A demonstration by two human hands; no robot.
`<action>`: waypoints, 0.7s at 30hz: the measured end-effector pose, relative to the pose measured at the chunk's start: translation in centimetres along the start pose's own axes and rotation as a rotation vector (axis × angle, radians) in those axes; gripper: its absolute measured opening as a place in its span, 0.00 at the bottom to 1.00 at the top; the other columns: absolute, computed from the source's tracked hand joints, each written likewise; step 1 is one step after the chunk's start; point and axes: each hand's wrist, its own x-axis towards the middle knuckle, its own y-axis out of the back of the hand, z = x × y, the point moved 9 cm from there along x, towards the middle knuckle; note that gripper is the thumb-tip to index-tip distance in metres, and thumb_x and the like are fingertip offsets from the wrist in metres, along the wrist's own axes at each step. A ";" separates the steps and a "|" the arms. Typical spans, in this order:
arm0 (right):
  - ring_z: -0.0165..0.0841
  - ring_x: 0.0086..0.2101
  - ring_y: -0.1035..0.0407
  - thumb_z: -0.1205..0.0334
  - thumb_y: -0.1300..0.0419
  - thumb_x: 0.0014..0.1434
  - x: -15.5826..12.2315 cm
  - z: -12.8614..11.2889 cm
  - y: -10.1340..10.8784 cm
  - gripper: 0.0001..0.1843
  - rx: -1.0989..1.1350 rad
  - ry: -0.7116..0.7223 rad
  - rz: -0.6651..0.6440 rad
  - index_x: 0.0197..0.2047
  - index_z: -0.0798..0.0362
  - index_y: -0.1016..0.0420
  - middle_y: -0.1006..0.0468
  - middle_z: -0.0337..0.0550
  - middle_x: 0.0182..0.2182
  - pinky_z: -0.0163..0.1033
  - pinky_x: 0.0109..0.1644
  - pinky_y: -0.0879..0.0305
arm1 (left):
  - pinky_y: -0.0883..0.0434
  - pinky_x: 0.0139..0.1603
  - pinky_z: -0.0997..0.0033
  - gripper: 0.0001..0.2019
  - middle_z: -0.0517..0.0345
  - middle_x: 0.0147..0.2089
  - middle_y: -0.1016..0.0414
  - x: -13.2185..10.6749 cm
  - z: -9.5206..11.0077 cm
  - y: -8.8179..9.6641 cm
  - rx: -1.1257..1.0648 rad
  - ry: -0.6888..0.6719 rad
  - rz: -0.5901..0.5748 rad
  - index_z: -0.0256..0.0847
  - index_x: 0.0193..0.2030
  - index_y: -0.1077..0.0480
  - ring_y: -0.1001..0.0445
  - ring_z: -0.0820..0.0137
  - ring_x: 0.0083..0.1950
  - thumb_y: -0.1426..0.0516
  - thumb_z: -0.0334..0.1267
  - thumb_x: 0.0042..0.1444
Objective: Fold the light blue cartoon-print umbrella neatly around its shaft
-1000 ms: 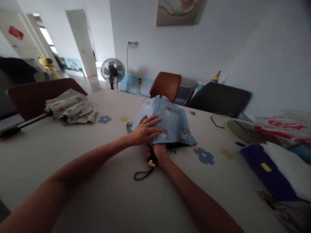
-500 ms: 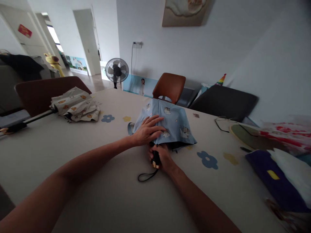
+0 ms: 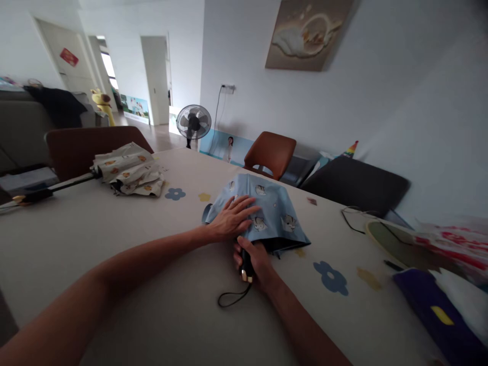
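Blue umbrella (image 3: 267, 213) lies collapsed at table (image 3: 114, 284) centre, canopy loose and spread, tip end pointing to 12 o'clock, handle (image 3: 246, 264) at 6 o'clock toward the person.

Left hand (image 3: 231, 221): flat, fingers spread, palm down on the canopy's near-left part, pressing fabric to the table. Not gripping anything.

Right hand (image 3: 257, 259): closed around the black handle just under the canopy edge. Wrist strap (image 3: 232, 299) trails loose on the table toward 7 o'clock.

Step in hand, as I read it: gathering and flattening the canopy of a shut umbrella while the handle is held steady. Fabric not yet wrapped round the shaft (folds still fan out to 3 o'clock).

Next move likely calls for: keep the handle grip firm, sweep the loose panels one way round the shaft, then find the closure tab; I can't see it from here.

Around it: second umbrella (image 3: 127, 170), cream print, bunched at 10 o'clock, well apart. Chair (image 3: 272, 152) at 12 o'clock past the table edge. Clutter of bags (image 3: 450, 254) at 3 o'clock, clear of both hands.
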 end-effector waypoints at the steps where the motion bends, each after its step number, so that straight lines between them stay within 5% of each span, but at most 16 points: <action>1: 0.22 0.13 0.45 0.48 0.38 0.44 0.2 0.1 0.1 0.19 0.002 0.000 0.017 0.23 0.53 0.40 0.40 0.30 0.13 0.30 0.14 0.45 | 0.57 0.67 0.54 0.23 0.53 0.67 0.48 -0.1 0.0 -0.2 0.007 0.014 -0.003 0.44 0.63 0.45 0.57 0.67 0.69 0.55 0.41 0.62; 7: 0.23 0.11 0.47 0.49 0.40 0.46 0.6 0.8 0.3 0.18 -0.018 -0.035 -0.019 0.19 0.53 0.41 0.43 0.29 0.10 0.31 0.14 0.43 | 0.60 0.68 0.56 0.25 0.52 0.68 0.51 0.7 -1.2 0.1 -0.031 0.100 0.048 0.43 0.65 0.50 0.59 0.69 0.70 0.58 0.45 0.63; 12: 0.22 0.10 0.49 0.49 0.44 0.47 0.3 1.0 0.0 0.19 -0.050 -0.063 -0.104 0.16 0.52 0.42 0.44 0.30 0.07 0.29 0.15 0.45 | 0.52 0.65 0.55 0.24 0.45 0.65 0.44 1.3 -10.0 3.6 -0.254 0.520 0.275 0.38 0.62 0.44 0.49 0.62 0.67 0.55 0.44 0.61; 16: 0.23 0.10 0.49 0.49 0.44 0.46 0.3 1.3 -0.1 0.18 -0.071 -0.098 -0.133 0.16 0.52 0.42 0.44 0.30 0.07 0.30 0.14 0.46 | 0.33 0.45 0.65 0.23 0.45 0.43 0.27 -0.5 -15.9 4.3 -0.637 0.857 0.282 0.34 0.47 0.33 0.28 0.65 0.42 0.55 0.52 0.58; 18: 0.23 0.10 0.49 0.49 0.44 0.46 0.3 1.3 -0.1 0.18 -0.096 -0.101 -0.132 0.16 0.52 0.42 0.44 0.30 0.07 0.30 0.14 0.46 | 0.33 0.34 0.69 0.25 0.51 0.33 0.29 -1.2 -16.5 3.5 -0.780 0.946 0.201 0.35 0.38 0.31 0.31 0.70 0.31 0.52 0.57 0.55; 21: 0.23 0.10 0.50 0.49 0.44 0.46 0.2 1.2 -0.1 0.18 -0.109 -0.086 -0.134 0.16 0.52 0.42 0.44 0.30 0.07 0.30 0.14 0.47 | 0.38 0.28 0.74 0.23 0.58 0.28 0.35 -1.2 -15.7 3.0 -0.903 0.918 0.149 0.38 0.35 0.31 0.36 0.74 0.27 0.46 0.58 0.49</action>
